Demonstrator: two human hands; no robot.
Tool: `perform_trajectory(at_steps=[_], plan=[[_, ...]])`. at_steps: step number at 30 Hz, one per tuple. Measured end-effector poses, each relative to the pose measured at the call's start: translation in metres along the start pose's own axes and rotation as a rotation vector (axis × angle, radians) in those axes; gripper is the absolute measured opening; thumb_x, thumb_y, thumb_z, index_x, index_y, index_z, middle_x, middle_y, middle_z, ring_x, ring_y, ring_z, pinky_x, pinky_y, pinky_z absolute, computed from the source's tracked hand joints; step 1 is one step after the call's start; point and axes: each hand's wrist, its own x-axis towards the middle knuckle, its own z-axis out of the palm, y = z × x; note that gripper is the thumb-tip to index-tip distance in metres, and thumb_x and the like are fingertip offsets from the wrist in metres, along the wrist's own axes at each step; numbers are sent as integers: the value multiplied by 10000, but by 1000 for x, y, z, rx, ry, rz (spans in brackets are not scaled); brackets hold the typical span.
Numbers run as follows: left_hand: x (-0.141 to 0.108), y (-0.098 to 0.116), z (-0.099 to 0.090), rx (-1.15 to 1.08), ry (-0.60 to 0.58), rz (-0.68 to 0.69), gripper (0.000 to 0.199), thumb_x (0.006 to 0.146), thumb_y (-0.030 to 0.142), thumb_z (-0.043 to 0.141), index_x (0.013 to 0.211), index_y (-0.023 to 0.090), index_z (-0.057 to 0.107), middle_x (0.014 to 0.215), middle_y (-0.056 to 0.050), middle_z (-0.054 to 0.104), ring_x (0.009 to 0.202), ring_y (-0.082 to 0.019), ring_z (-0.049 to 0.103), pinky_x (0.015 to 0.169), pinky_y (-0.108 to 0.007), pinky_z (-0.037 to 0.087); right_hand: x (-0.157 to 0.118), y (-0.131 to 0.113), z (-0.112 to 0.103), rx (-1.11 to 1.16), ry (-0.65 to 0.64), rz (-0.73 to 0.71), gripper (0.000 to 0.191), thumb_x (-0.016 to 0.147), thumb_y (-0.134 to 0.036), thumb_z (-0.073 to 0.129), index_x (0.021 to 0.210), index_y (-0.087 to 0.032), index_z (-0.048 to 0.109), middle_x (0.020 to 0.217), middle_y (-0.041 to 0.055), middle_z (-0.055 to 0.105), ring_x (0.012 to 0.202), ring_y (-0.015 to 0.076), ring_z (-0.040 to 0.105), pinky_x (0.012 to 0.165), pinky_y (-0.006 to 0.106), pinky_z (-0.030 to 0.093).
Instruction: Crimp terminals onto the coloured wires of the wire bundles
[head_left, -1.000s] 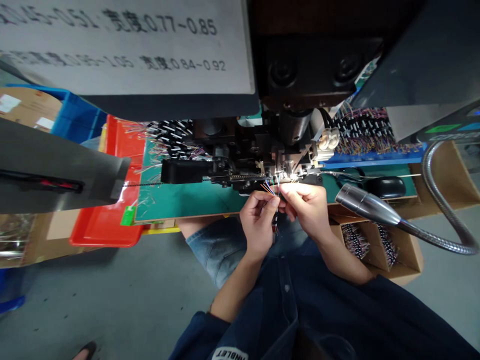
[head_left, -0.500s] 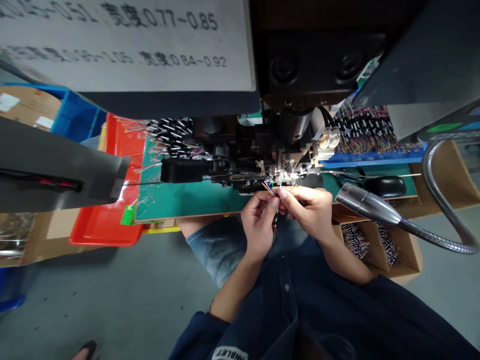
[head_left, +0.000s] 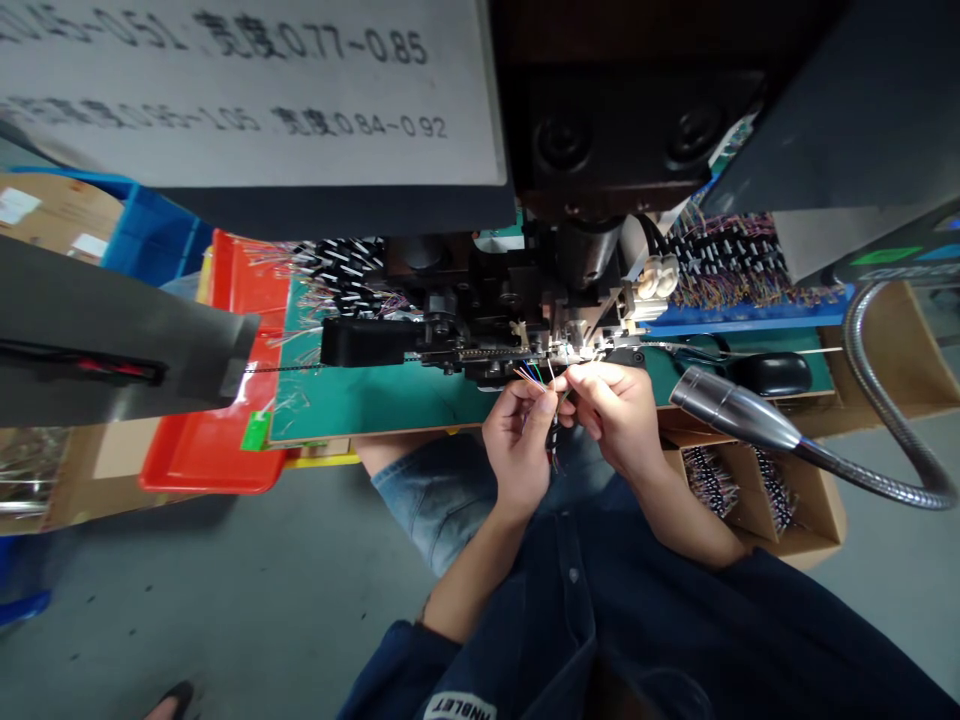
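Just in front of the machine's lit metal tooling (head_left: 574,345), my left hand (head_left: 520,440) is closed in a pinch on a wire bundle (head_left: 534,376). Thin coloured wire ends fan out above its thumb, and a dark sleeved part (head_left: 554,440) hangs below between the hands. My right hand (head_left: 624,412) is closed too, thumb and forefinger pinching a thin wire close to the tooling's front edge. The wire's tip is too small to make out. A narrow metal strip (head_left: 495,354) runs into the tooling from the left.
A red tray (head_left: 202,465) sits left of the green work surface (head_left: 397,400). Piled wire bundles (head_left: 341,270) lie behind. A gooseneck lamp (head_left: 735,410) reaches in from the right, above a cardboard box (head_left: 810,540) holding more bundles. A black mouse (head_left: 772,373) rests nearby.
My right hand has shifted slightly left and towards the tooling, its fingertips now nearer the metal. The wires over my left thumb fan further left; my left hand stays nearly in place.
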Motion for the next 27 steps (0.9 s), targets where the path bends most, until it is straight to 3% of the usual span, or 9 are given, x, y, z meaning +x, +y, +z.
perform_trajectory(at_steps=[6,13,19,23,27], plan=[[2,2,1,-9,5,8,303,1050,484,922,966,236,770,812,18,771,650,-120,695,645,-235,598,1,-1,0,-29,21,-1,443,1035,-656,858,906,-235,905,500,-55,518,460,141,478,493,318,455],[3,3,1,36,24,0,367,1028,540,932,958,224,759,800,7,771,637,-128,696,643,-243,602,1,-5,2,-52,12,-22,453,1042,-658,843,930,-225,911,529,-37,578,454,135,470,477,306,452],[3,2,-2,37,-42,5,374,1033,533,930,937,225,740,716,30,697,606,-130,666,625,-245,588,-1,-19,4,-139,-25,-89,446,1014,-661,860,1013,-218,913,560,-24,620,448,140,461,432,306,464],[3,2,-3,59,-44,4,394,1007,538,955,914,225,733,713,31,705,597,-130,666,626,-249,594,-2,-23,5,-142,-42,-78,449,1006,-679,876,909,-240,877,573,-7,634,461,145,483,412,298,450],[4,4,-5,83,-18,23,373,1009,507,958,912,223,738,712,24,734,619,-134,699,640,-242,589,-2,-22,3,-133,-30,-84,454,1034,-660,854,863,-239,874,497,-36,545,423,133,416,406,298,440]])
